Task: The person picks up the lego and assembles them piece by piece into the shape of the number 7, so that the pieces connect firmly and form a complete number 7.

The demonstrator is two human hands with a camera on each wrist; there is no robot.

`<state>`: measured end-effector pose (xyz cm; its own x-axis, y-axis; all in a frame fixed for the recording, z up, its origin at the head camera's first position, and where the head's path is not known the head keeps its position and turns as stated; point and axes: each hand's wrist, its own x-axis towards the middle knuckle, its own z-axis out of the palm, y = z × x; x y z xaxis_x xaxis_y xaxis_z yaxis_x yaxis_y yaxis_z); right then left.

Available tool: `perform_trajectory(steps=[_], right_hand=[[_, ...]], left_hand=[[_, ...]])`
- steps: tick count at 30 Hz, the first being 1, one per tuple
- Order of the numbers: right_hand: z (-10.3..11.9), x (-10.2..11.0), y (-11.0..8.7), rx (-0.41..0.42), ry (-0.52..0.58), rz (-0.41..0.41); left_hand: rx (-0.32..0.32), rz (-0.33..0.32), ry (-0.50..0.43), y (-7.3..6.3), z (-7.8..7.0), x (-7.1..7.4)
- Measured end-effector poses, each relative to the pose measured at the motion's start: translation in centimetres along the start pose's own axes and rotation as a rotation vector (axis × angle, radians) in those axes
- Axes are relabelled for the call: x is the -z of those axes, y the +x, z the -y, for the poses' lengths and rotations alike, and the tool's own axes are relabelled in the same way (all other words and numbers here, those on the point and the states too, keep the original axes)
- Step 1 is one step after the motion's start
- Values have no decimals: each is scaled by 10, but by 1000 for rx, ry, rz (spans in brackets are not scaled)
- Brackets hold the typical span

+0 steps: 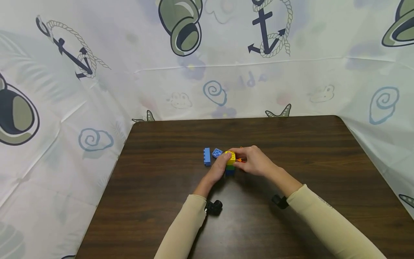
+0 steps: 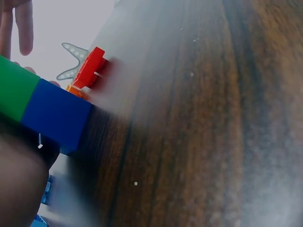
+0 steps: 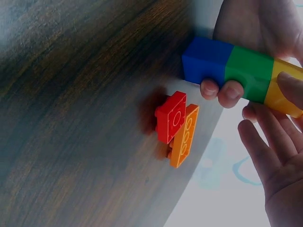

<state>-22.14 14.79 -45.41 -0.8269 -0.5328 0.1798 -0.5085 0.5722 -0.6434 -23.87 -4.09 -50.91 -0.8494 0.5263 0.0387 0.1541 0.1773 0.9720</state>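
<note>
A small upright tower stands on the table. It has a blue brick (image 3: 203, 59) at the bottom, a green brick (image 3: 248, 73) in the middle and a yellow brick (image 1: 230, 158) on top. My left hand (image 1: 218, 169) grips the tower from the left, its thumb up by the yellow brick and fingertips curled round the far side at the blue and green bricks. From the right, my right hand (image 1: 257, 160) pinches the yellow brick, with its thumb on the near side and fingers behind.
A red brick (image 3: 172, 117) and an orange brick (image 3: 185, 137) lie on their sides, right of the tower. Two light blue bricks (image 1: 207, 157) lie to its left on the brown wooden table (image 1: 161, 201). A patterned cloth (image 1: 181, 79) hangs behind.
</note>
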Motion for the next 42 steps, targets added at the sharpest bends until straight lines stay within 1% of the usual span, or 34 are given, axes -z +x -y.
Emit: perform_trajectory(steps=[2,4,7,10,11,13,15,18,20,21,23,26,31,35,38,42], right_hand=[[0,1,0,-7,-3,13],[0,3,0,-6,-3,36],[-3,9,0,3,14,94],[-9,16,0,-14,87,143],[-13,18,-1,-20,105,148],[-21,21,-1,-46,115,125],[-30,23,-2,-89,70,77],[-46,20,-3,-157,-72,22],[-56,15,-4,-194,-183,16],[-61,13,-4,-196,-230,23],[-68,6,-5,-178,-316,43],[-75,-3,-3,-121,-382,76],[-76,-12,1,-23,-415,127],[-73,-13,4,11,-443,154],[-71,-13,6,37,-493,148],[-71,-12,7,77,-537,105]], left_hand=[[8,-10,-9,5,12,-1],[18,-26,-15,6,16,-3],[38,-42,-34,6,18,-5],[33,-33,-69,5,18,-7],[25,-28,-79,5,18,-7],[9,-11,-103,5,18,-8],[-6,9,-130,5,17,-8],[-6,25,-164,4,17,-7],[-4,28,-177,3,17,-7],[1,28,-184,3,17,-6],[14,19,-193,3,18,-6],[44,-4,-197,2,18,-6],[64,-25,-176,2,20,-7],[49,-34,-167,2,21,-8],[30,-42,-179,3,21,-9],[21,-45,-196,5,22,-9]])
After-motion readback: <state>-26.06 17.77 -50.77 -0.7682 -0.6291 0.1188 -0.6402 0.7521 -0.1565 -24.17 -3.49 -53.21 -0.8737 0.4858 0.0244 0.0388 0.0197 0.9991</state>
